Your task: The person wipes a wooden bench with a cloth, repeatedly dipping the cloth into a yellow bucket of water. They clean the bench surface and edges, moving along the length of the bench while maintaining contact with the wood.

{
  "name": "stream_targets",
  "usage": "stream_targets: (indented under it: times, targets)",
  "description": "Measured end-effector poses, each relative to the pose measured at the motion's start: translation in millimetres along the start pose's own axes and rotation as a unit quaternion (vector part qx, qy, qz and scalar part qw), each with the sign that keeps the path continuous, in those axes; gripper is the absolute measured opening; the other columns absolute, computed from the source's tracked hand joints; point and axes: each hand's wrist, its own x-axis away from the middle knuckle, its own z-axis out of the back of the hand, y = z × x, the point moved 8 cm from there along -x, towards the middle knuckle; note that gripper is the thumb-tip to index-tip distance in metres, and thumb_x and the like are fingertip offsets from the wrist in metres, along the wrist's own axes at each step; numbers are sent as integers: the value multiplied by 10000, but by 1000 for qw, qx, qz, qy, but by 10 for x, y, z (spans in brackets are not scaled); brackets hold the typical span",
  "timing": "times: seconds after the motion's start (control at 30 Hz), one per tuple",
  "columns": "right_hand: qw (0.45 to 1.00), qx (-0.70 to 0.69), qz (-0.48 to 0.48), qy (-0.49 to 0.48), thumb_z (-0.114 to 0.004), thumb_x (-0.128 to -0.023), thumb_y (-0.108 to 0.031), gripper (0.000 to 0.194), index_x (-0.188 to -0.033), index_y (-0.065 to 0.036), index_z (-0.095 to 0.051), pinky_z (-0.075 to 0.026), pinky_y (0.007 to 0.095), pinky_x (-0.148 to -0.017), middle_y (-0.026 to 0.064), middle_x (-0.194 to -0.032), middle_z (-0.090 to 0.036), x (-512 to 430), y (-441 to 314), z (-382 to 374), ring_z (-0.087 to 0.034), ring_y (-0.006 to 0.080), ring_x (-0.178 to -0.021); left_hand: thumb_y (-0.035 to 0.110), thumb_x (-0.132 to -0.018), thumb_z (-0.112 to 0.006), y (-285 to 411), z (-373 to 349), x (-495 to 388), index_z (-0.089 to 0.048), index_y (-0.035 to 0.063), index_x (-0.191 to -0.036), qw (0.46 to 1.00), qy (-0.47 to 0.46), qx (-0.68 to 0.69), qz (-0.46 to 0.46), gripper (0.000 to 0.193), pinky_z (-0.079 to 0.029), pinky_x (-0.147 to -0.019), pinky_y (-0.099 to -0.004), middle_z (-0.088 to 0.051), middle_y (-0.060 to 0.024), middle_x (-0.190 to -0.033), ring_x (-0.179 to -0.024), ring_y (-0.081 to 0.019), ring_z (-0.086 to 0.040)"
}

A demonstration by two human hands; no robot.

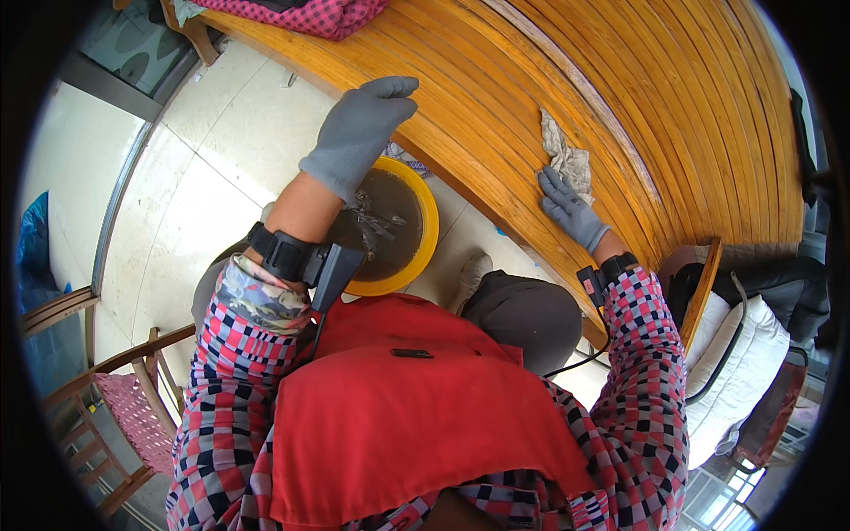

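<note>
My left hand (362, 133), in a grey work glove, is raised near the front edge of a slatted wooden bench (478, 86); its fingers are bent together and nothing shows in them. My right hand (572, 211), gloved too, lies on the slats with its fingertips at the lower end of a crumpled, dirty beige cloth (566, 159). Whether the fingers grip the cloth does not show clearly. Below my left hand, on the tiled floor, stands a yellow-rimmed basin (431, 222) of murky water with dark wet material in it.
A folded pink checked cloth (325, 18) lies at the bench's upper left end. On the left is a wooden chair (119, 358) with a dotted pink cushion. White padded bedding (740, 378) lies right of my right arm. My knee and shoe are beside the basin.
</note>
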Motion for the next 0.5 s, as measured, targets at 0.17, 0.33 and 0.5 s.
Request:
stream_targets:
  times: [0.17, 0.33, 0.5]
  targets:
    - [994, 53, 90, -27, -455, -1045, -287, 543, -1522, -60, -332, -155, 391, -1214, 150, -1619, -223, -544, -156, 69, -177, 313, -1502, 250, -929, -581, 100, 10, -2, -627, 39, -1301, 999, -17, -8, -35, 429, -437, -1035, -294, -644, -126, -1288, -1189, -249, -595]
    - [930, 257, 263, -8, -440, -1043, -254, 500, -1517, -116, -356, -173, 404, -1213, 165, -1620, -203, -1386, -516, 59, -179, 348, -1495, 240, -944, -572, 98, 26, -6, -621, 37, -1310, 1000, -8, 20, -12, 422, -431, -1040, -280, -638, -114, -1301, -1195, -236, -588]
    - [995, 56, 85, 16, -446, -1031, -371, 533, -1513, -155, -370, -206, 379, -1205, 176, -1599, -251, -1954, -800, 143, -263, 339, -1466, 254, -891, -605, 93, 6, -30, -641, 16, -1258, 1000, 8, 14, -12, 439, -458, -1007, -316, -654, -174, -1254, -1162, -286, -620]
